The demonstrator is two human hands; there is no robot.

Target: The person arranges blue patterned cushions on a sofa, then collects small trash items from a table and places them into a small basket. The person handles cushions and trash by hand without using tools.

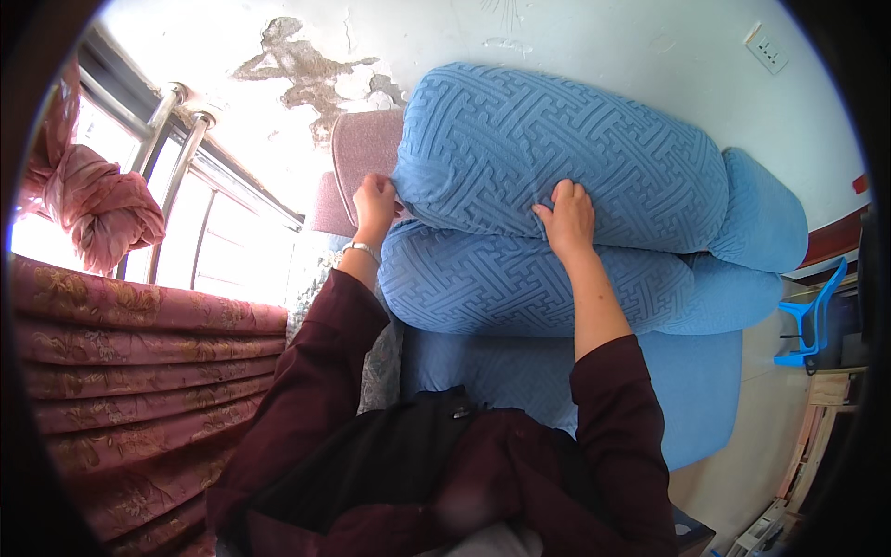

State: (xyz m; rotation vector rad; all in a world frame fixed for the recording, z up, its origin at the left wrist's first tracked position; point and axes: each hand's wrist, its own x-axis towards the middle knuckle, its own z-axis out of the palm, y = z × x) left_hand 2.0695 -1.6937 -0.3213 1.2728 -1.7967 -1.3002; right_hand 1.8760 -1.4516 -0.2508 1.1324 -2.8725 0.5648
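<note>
A blue textured stretch cover (557, 146) lies over the upper long cushion of a sofa against the wall. My left hand (376, 202) pinches the edge of this cover at the cushion's left end, beside a bare mauve cushion (367, 150). My right hand (569, 212) grips a fold of the same cover near the middle of its lower front edge. Below it lies a second cushion in the same blue cover (487, 278), and a smooth blue seat (696, 390) extends under that. The fingertips of both hands are partly hidden.
Red patterned curtains (153, 348) and a knotted pink cloth (104, 202) hang at the left by a window with metal bars (184, 167). The wall has peeling plaster (306, 69). A socket (767, 49) is at upper right; a blue plastic chair (811, 320) stands at the right.
</note>
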